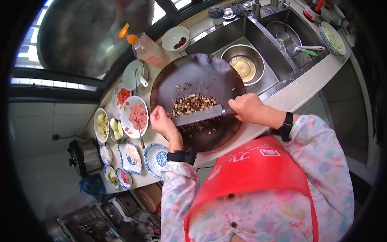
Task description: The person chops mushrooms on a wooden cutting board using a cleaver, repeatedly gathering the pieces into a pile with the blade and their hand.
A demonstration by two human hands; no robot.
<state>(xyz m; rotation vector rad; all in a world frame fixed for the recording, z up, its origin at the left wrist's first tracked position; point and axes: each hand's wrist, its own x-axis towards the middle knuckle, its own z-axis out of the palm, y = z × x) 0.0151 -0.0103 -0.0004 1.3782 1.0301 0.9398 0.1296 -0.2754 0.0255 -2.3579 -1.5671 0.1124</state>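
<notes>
Knife (202,116), dead centre of the frame, and there's a heap of chopped brown pieces (193,104) just above it! Right hand (246,108), right of centre, grip closed round the handle (228,110); left hand (162,121), left of centre, grip curled at the tip, pinching or not, can't tell.

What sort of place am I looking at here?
Most likely a kitchen, though whose I can't tell: there's a steel sink, a knife at a round board with chopped food on it, and a bowl of pinkish food nearby.
</notes>
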